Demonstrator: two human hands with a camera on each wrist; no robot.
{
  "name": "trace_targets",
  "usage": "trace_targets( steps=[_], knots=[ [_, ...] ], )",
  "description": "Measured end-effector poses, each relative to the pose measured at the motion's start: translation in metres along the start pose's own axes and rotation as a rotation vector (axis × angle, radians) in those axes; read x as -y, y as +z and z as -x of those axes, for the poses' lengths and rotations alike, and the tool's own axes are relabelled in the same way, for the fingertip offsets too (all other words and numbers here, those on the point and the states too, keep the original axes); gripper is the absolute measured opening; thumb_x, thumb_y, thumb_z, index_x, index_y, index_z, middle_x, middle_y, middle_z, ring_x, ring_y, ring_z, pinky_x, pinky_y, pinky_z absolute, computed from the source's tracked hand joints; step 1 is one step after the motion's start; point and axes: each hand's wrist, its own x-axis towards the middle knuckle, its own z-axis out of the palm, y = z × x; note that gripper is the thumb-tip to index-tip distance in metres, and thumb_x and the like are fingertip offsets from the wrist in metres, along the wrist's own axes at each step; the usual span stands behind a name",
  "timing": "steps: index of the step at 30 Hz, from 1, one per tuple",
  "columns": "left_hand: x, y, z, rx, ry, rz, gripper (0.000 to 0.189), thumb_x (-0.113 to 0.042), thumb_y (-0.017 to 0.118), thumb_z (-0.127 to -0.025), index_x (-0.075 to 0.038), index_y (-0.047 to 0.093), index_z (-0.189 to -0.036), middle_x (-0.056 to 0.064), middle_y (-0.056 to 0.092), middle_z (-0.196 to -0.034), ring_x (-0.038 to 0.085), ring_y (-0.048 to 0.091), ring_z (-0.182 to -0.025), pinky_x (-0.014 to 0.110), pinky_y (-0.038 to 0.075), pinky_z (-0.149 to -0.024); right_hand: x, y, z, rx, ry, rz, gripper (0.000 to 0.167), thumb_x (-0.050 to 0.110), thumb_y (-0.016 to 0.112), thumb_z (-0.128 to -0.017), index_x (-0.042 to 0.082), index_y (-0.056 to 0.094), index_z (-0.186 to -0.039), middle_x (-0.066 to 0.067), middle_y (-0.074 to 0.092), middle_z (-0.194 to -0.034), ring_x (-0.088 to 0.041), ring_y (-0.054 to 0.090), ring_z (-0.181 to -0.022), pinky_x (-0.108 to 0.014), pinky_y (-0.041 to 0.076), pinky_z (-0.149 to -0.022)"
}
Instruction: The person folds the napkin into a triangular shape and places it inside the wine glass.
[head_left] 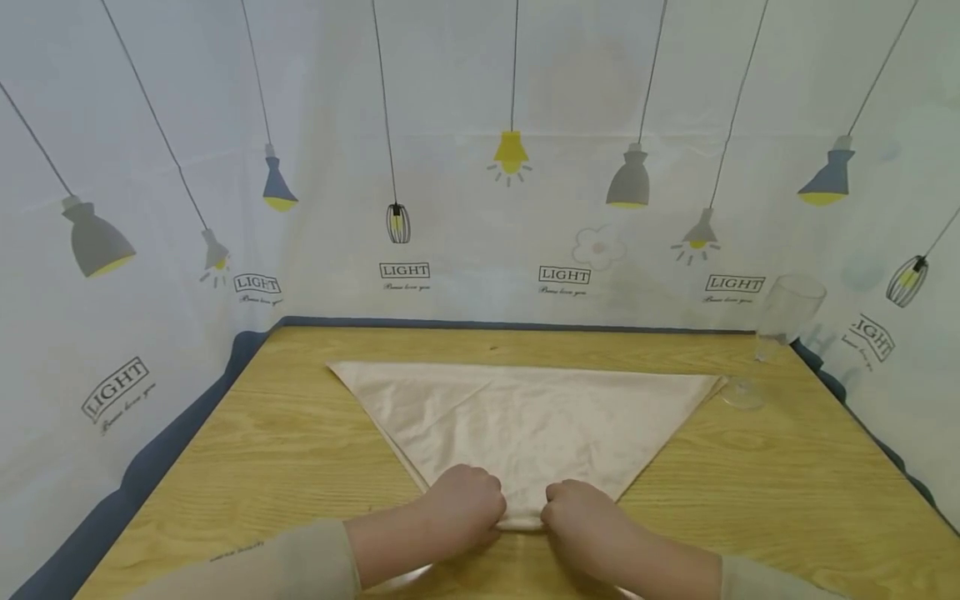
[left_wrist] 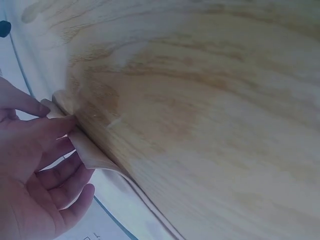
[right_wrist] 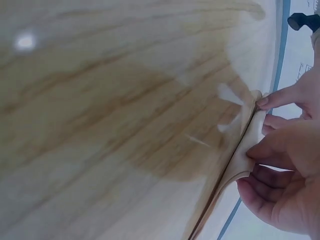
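A pale cream cloth napkin [head_left: 525, 417], folded to a triangle with its long edge at the back, lies on the wooden table. Its near corner is turned over into a short, thick edge. My left hand [head_left: 467, 504] pinches the left end of that edge; in the left wrist view the thumb and index finger of the left hand [left_wrist: 45, 165] grip the cloth. At the right end, my right hand [head_left: 588, 521] pinches the same edge, as the right wrist view shows of the right hand [right_wrist: 285, 175] too. The fingertips are hidden in the head view.
A clear stemmed glass [head_left: 791, 308] stands at the back right, its foot close to the napkin's right corner. Around the wooden table [head_left: 300, 442] hangs a white curtain [head_left: 465, 75] printed with lamps, with a blue border along the table's edges.
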Motion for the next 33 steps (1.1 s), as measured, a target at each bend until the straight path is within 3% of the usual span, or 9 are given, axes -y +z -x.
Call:
trace_targets(
  steps=[5, 8, 16, 20, 22, 27, 33],
  knots=[
    [0.001, 0.003, 0.003, -0.031, 0.003, 0.022, 0.019, -0.022, 0.076, -0.079, -0.021, 0.065, -0.064, -0.008, 0.051, -0.063, 0.008, 0.049, -0.056, 0.023, 0.042, -0.050, -0.010, 0.000, -0.001, 0.042, 0.091, -0.284, 0.014, 0.002, 0.072, -0.082, 0.010, 0.075, -0.072, 0.007, 0.054, -0.065, -0.006, 0.052, -0.059, -0.022, 0.047, -0.056],
    [0.003, 0.005, 0.005, -0.023, -0.017, 0.066, 0.015, -0.019, 0.075, -0.083, -0.021, 0.069, -0.070, -0.008, 0.054, -0.066, 0.007, 0.052, -0.059, 0.022, 0.046, -0.052, -0.015, -0.001, -0.003, 0.092, 0.151, -0.390, 0.008, 0.001, 0.072, -0.084, 0.005, 0.078, -0.082, 0.003, 0.063, -0.073, -0.010, 0.062, -0.070, -0.022, 0.052, -0.062],
    [0.015, 0.014, 0.005, -0.038, -0.079, 0.385, 0.004, -0.012, 0.074, -0.085, -0.015, 0.077, -0.083, -0.007, 0.067, -0.076, 0.007, 0.062, -0.071, 0.019, 0.050, -0.066, -0.022, -0.002, -0.004, 0.124, 0.179, -0.443, 0.008, -0.002, 0.070, -0.085, 0.001, 0.078, -0.087, 0.002, 0.059, -0.073, -0.008, 0.059, -0.067, -0.020, 0.051, -0.059],
    [0.024, 0.015, 0.002, 0.000, -0.162, 0.611, 0.004, -0.011, 0.075, -0.086, -0.009, 0.075, -0.089, -0.004, 0.070, -0.082, 0.007, 0.064, -0.076, 0.019, 0.050, -0.069, -0.026, -0.001, -0.006, 0.112, 0.180, -0.436, 0.011, -0.004, 0.069, -0.083, 0.002, 0.078, -0.085, -0.002, 0.066, -0.076, -0.013, 0.063, -0.071, -0.024, 0.053, -0.063],
    [0.026, 0.014, 0.000, 0.017, -0.200, 0.676, 0.007, -0.010, 0.076, -0.085, -0.008, 0.073, -0.091, -0.002, 0.070, -0.083, 0.007, 0.064, -0.075, 0.019, 0.050, -0.067, -0.028, 0.000, -0.007, 0.123, 0.203, -0.458, 0.011, -0.004, 0.069, -0.083, 0.003, 0.077, -0.085, -0.002, 0.068, -0.078, -0.012, 0.063, -0.071, -0.026, 0.053, -0.064],
    [0.027, 0.014, -0.003, 0.006, -0.217, 0.640, 0.010, -0.013, 0.078, -0.083, -0.009, 0.069, -0.084, -0.004, 0.066, -0.077, 0.007, 0.060, -0.071, 0.019, 0.049, -0.064, -0.031, 0.000, -0.010, 0.162, 0.257, -0.523, 0.008, -0.001, 0.071, -0.085, 0.007, 0.069, -0.085, 0.004, 0.061, -0.071, -0.006, 0.051, -0.059, -0.025, 0.046, -0.055],
    [0.024, 0.015, -0.003, -0.014, -0.199, 0.490, 0.015, -0.018, 0.078, -0.083, -0.016, 0.067, -0.073, -0.010, 0.059, -0.068, 0.005, 0.054, -0.064, 0.020, 0.046, -0.060, -0.031, -0.001, -0.009, 0.122, 0.194, -0.447, 0.021, -0.003, 0.070, -0.082, 0.012, 0.066, -0.069, 0.010, 0.052, -0.066, -0.002, 0.040, -0.057, -0.023, 0.039, -0.053]
  ],
)
